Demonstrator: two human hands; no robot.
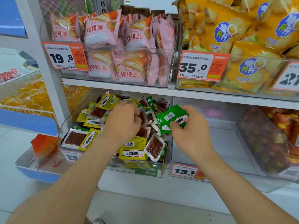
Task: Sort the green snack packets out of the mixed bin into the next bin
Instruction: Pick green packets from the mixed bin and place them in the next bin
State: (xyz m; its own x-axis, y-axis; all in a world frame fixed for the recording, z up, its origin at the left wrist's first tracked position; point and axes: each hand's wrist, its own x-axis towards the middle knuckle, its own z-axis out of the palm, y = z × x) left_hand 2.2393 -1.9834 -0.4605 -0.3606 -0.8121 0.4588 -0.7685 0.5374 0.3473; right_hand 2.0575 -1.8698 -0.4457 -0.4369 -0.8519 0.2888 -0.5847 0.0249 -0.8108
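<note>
The mixed bin [145, 172] is a clear plastic tub on the lower shelf, heaped with yellow and green snack packets and clear-backed packets with brown strips. My right hand [192, 131] grips a bunch of green packets [171, 118] over the bin's right edge. My left hand [124, 120] reaches into the heap with curled fingers; what they close on is hidden. More green packets [149, 101] lie at the back of the heap. The neighbouring clear bin [226, 143] to the right has a bare floor, with a pale pink item at its back.
The shelf above carries a bin of pink cake packets [113, 46] and one of yellow crisp bags [242, 38], with price tags in front. A bin of dark and orange packets [275, 135] stands at far right. An orange packet [44, 146] lies on a tray at left.
</note>
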